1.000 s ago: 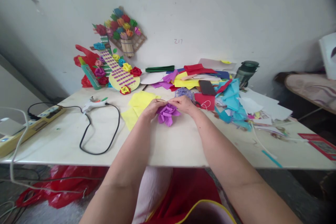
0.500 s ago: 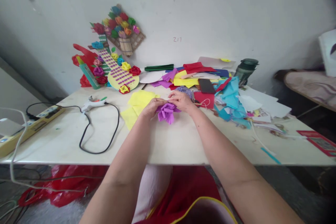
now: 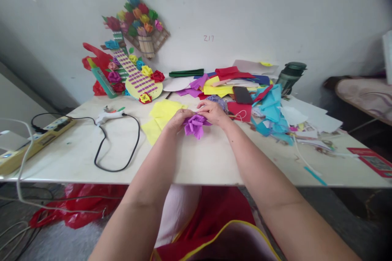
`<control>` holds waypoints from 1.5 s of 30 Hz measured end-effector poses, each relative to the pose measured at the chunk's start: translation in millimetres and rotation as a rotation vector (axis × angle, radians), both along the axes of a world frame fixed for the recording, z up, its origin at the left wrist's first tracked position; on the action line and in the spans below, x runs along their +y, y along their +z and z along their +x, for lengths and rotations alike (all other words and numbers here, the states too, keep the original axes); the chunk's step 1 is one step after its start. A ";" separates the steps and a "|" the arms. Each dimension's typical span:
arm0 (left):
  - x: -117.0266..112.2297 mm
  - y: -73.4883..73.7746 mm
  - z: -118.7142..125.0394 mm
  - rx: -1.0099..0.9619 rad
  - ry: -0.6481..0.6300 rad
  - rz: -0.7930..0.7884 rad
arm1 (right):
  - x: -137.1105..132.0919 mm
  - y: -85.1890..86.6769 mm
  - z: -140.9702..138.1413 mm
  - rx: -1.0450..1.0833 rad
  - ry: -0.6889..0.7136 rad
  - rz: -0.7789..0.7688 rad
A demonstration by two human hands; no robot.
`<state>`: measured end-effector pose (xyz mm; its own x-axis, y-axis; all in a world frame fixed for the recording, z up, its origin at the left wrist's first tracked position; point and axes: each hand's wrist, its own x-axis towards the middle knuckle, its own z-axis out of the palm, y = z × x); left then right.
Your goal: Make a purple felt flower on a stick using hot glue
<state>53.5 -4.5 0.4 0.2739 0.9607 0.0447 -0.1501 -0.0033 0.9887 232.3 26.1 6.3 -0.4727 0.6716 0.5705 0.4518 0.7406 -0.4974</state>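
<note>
Purple crepe-like paper makes up the flower (image 3: 195, 127) at the middle of the surface (image 3: 208, 161), petals towards the near edge. Left hand (image 3: 179, 119) and right hand (image 3: 213, 113) pinch it at its upper side, fingertips nearly meeting and hiding its base; exactly how each finger grips is too small to tell. Yellow paper (image 3: 162, 110) lies just beside the left hand, while a lilac bundle (image 3: 218, 100) sits partly hidden behind the right. Near that are a red square (image 3: 237, 108) with white string on it and a dark phone (image 3: 242, 95). Coloured sheets (image 3: 216, 89) crowd the far edge, with crumpled blue paper (image 3: 271, 110), white sheets (image 3: 318, 112) and a dark green bottle (image 3: 290, 78) towards the far right corner. Left of the yellow paper rests a white glue gun (image 3: 108, 117), its black cord (image 3: 118, 170) looped across the open space; a power strip (image 3: 30, 144) runs along the left edge. At the far left, a flower-trimmed guitar shape (image 3: 143, 85) leans beside a teal bottle (image 3: 104, 83) whose lettering is unreadable. Handwriting on the wall (image 3: 245, 16) reads "217", and a red card (image 3: 369, 155) at the right edge bears a square code.
</note>
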 end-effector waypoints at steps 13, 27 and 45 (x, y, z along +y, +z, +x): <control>0.7 0.4 3.1 -0.048 0.014 -0.037 | 3.9 -3.8 -1.9 0.013 -0.004 0.011; 0.7 0.5 3.9 0.004 0.059 -0.027 | 4.9 -5.4 -3.3 0.031 -0.017 0.040; 4.4 -1.4 -3.5 -0.015 0.026 -0.039 | 5.3 -2.8 2.3 0.078 0.036 -0.035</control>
<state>50.0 -0.1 -1.0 0.2487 0.9685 0.0107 -0.1651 0.0315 0.9858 234.6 31.4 3.5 -0.4518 0.6750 0.5832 0.3843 0.7373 -0.5556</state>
